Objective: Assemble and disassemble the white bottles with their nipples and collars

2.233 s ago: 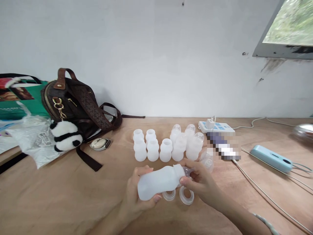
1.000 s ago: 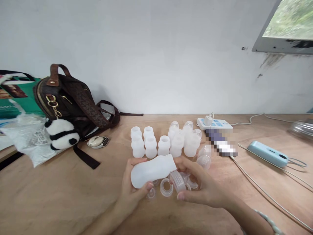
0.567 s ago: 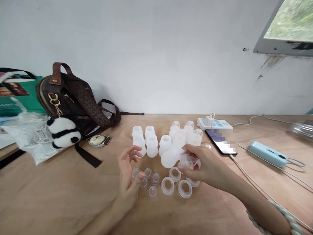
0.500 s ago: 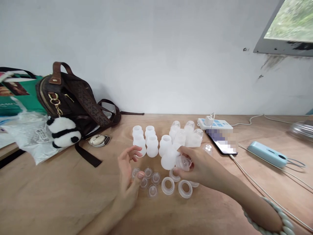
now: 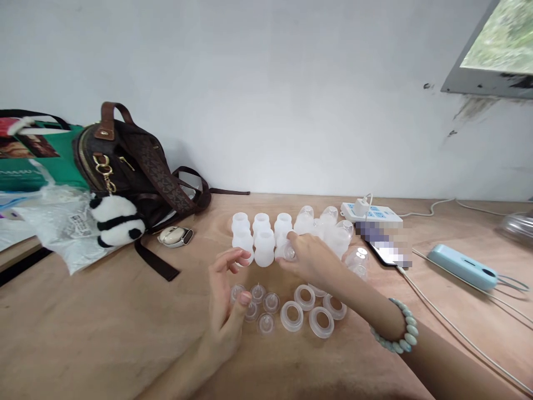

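Observation:
Small frosted white bottles [image 5: 264, 248] stand in two rows with their mouths up. My right hand [image 5: 310, 255] is closed at the right end of the front row, thumb and fingers around a small white bottle [image 5: 282, 249]. A round clear piece [image 5: 288, 253] shows between these fingers; whether it is joined to the bottle is hidden. My left hand [image 5: 227, 297], fingers curved and apart, holds nothing. It hovers beside several clear nipples [image 5: 271, 303] and the left front bottle. Several clear collar rings [image 5: 292, 316] lie below my right wrist.
Bottles with clear domed caps [image 5: 345, 236] stand at the right of the rows, near loose clear caps [image 5: 357, 256]. Behind are a power strip [image 5: 385, 215] and a phone [image 5: 385, 250]. A blue device [image 5: 462, 266], a backpack [image 5: 133, 161] and a watch [image 5: 181, 237] flank them.
My right hand has moved away from me and slightly left, from above the rings to the bottle rows. A third back-row bottle now shows. My left hand keeps its pose; the view has shifted slightly.

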`<state>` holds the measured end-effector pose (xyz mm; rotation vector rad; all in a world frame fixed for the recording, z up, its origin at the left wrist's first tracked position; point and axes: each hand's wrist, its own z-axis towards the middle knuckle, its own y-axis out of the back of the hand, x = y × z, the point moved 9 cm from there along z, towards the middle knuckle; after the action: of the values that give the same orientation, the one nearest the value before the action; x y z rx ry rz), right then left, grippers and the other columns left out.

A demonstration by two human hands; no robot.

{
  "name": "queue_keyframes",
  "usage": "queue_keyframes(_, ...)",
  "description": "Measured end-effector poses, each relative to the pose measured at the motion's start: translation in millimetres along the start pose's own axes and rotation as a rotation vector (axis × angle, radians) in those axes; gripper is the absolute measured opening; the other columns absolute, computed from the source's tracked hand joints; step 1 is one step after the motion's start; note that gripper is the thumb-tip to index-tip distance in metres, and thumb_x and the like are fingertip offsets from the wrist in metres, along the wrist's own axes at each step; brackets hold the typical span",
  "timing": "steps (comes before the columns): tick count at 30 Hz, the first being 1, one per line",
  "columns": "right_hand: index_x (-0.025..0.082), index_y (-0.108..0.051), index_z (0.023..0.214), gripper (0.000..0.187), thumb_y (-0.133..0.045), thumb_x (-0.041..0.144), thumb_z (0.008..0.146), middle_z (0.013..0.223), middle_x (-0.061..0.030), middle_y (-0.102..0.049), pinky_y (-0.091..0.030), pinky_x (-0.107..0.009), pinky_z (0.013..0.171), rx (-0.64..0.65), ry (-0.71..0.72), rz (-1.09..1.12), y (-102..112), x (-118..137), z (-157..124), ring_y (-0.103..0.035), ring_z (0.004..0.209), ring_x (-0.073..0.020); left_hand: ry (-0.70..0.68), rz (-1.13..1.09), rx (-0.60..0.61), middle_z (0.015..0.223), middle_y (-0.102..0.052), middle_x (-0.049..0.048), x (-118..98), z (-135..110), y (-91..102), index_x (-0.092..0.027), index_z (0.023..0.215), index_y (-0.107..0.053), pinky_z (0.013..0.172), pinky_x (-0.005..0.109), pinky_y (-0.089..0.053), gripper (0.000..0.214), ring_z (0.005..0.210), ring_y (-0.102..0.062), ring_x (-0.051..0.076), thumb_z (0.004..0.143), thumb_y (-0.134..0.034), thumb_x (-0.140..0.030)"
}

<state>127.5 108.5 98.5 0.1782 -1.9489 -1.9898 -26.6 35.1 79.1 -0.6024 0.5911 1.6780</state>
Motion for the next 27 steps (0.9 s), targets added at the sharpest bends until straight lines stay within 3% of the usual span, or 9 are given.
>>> queue_keyframes(9,0.013,-0.057,0.101,0.022,-0.058,0.034,0.092,0.09,-0.0164,-0.073,-0.041,-0.032,0.064,-0.022,-0.008,0.029,-0.2,0.3,3.6,-0.07,0.085,-0.0299,-0.006,0.016,0.065,0.12,-0.053,0.0085,-2.9,-0.1,-3.8,-0.026,0.133,-0.045,0.087,0.038,-0.036,0.037,0.108,-0.048,0.026,0.101,-0.044,-0.046)
queue_keyframes(13,0.015,-0.049,0.115,0.033,-0.062,0.034,0.091,0.084,-0.0089,-0.072,-0.043,-0.03,0.062,-0.102,0.029,0.159,6.8,-2.0,-10.5,-0.068,0.077,-0.0256,0.022,0.049,0.068,0.118,-0.055,0.0079,-2.3,-0.7,-2.7,-0.026,0.13,-0.048,0.088,0.037,-0.038,0.031,0.106,-0.05,0.024,0.101,-0.049,-0.038)
queue_keyframes(16,0.019,-0.047,0.109,0.037,-0.07,0.037,0.087,0.079,-0.0025,-0.068,-0.045,-0.029,0.058,-0.216,0.125,0.384,9.7,-3.1,-30.6,-0.064,0.065,-0.0203,0.093,0.066,0.126,0.102,-0.062,0.0047,-0.9,0.4,-8.1,-0.026,0.116,-0.059,0.082,0.033,-0.041,0.018,0.094,-0.055,0.021,0.098,-0.054,-0.029)
queue_keyframes(18,0.022,-0.049,0.101,0.031,-0.07,0.041,0.088,0.082,-0.0028,-0.068,-0.048,-0.028,0.058,-0.301,0.216,0.493,10.2,-2.1,-46.8,-0.064,0.064,-0.0182,0.205,0.004,0.2,0.088,-0.063,0.0029,4.7,-0.1,-17.1,-0.024,0.102,-0.065,0.074,0.03,-0.043,0.012,0.082,-0.056,0.02,0.097,-0.056,-0.03)
queue_keyframes(20,0.022,-0.052,0.099,0.023,-0.066,0.04,0.092,0.087,-0.0047,-0.07,-0.052,-0.028,0.062,-0.427,0.333,0.541,13.7,1.4,-65.6,-0.067,0.069,-0.018,0.372,-0.128,0.283,0.079,-0.062,0.0022,13.9,-4.5,-29.8,-0.021,0.091,-0.069,0.067,0.028,-0.042,0.02,0.073,-0.055,0.017,0.096,-0.059,-0.037)
queue_keyframes(24,0.019,-0.058,0.113,0.019,-0.059,0.031,0.098,0.104,-0.012,-0.072,-0.059,-0.03,0.075,-0.67,0.599,0.478,19.6,17.3,-103.5,-0.071,0.092,-0.0216,0.727,-0.464,0.431,0.062,-0.051,-0.0022,25.1,-25.3,-59.8,-0.016,0.082,-0.073,0.053,0.022,-0.033,0.035,0.055,-0.04,0.01,0.087,-0.067,-0.051)
queue_keyframes(27,0.015,-0.061,0.114,0.017,-0.054,0.024,0.101,0.106,-0.0152,-0.072,-0.06,-0.03,0.077,-0.758,0.665,0.426,19.3,24.3,-117.5,-0.071,0.094,-0.0208,0.917,-0.632,0.423,0.06,-0.051,-0.0023,24.7,-38.5,-70.7,-0.014,0.08,-0.076,0.051,0.02,-0.028,0.039,0.054,-0.035,0.008,0.081,-0.075,-0.053)
